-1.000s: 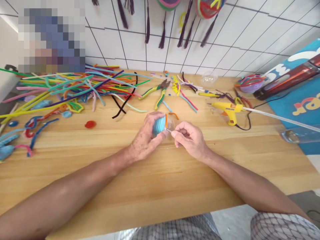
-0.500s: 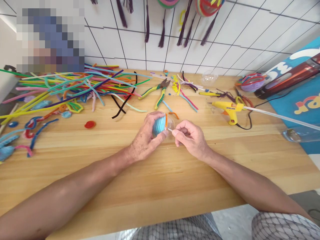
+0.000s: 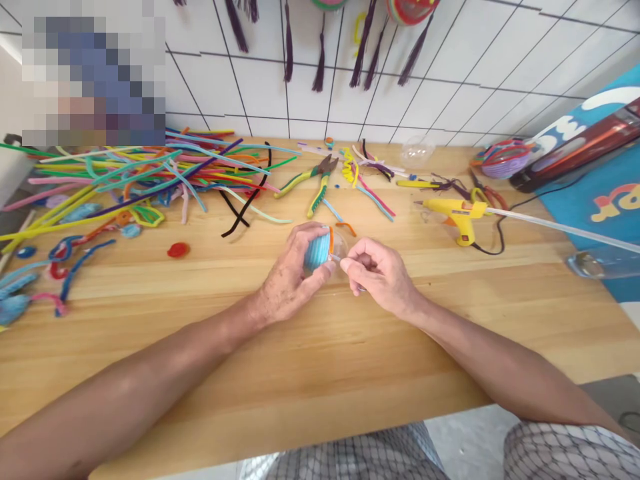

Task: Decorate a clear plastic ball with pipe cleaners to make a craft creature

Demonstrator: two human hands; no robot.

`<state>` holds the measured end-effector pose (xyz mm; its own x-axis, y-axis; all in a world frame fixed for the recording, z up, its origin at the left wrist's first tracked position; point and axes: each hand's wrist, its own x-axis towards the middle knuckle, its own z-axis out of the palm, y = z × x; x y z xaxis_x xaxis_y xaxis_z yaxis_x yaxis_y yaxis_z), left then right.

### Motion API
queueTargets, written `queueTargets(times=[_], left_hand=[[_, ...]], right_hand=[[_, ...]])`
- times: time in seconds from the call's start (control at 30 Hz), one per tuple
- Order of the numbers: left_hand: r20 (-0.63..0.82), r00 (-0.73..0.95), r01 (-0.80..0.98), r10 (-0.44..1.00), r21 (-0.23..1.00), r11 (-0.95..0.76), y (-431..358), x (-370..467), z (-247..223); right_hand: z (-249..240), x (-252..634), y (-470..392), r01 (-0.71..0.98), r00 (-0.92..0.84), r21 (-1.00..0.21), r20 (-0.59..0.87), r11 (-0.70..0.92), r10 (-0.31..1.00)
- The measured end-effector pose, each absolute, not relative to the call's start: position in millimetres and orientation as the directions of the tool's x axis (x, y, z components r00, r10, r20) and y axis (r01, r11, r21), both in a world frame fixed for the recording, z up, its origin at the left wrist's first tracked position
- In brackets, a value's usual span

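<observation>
My left hand (image 3: 295, 277) is closed round a clear plastic ball (image 3: 317, 251) partly wrapped in light blue pipe cleaner with one orange band near its bare right side. Thumb and forefinger of my right hand (image 3: 377, 273) pinch a short pale pipe cleaner (image 3: 335, 257) whose other end meets the ball by the orange band. A small orange pipe cleaner piece (image 3: 346, 229) lies on the table just beyond the ball. Green-and-yellow pliers (image 3: 315, 185) rest open behind my hands.
Many coloured pipe cleaners (image 3: 150, 173) are heaped at the back left. A red coil (image 3: 179, 250) lies nearer. To the right are a yellow glue gun (image 3: 460, 215) with a long glue stick, a wrapped ball (image 3: 505, 159) and a dark red cylinder (image 3: 580, 150). Tassels (image 3: 321, 63) hang behind.
The view has shifted slightly. Both hands keep their hold on the ball and the pale pipe cleaner, with barely any visible movement of the fingers.
</observation>
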<state>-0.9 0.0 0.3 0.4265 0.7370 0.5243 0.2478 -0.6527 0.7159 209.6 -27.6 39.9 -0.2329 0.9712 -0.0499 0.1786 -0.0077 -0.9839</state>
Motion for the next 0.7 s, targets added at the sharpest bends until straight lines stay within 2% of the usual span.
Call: queueTargets(times=[0.23,0.47,0.7], left_hand=[[0.547,0.443,0.296,0.711,0.659,-0.691,-0.3,-1.4,2.1],[0.517,0.475,0.320,0.712,0.652,-0.687,-1.0,-3.0,1.8],[0.529,0.489,0.293,0.693,0.649,-0.702,0.5,-2.9,1.5]], right_hand=[[36.0,210.6,-22.0,0.043,-0.299,-0.986,-0.164,-0.158,0.940],[31.5,214.0,-16.9,0.038,-0.329,-0.987,-0.160,-0.156,0.931],[31.7,213.0,-17.8,-0.032,-0.324,-0.972,-0.208,-0.231,0.923]])
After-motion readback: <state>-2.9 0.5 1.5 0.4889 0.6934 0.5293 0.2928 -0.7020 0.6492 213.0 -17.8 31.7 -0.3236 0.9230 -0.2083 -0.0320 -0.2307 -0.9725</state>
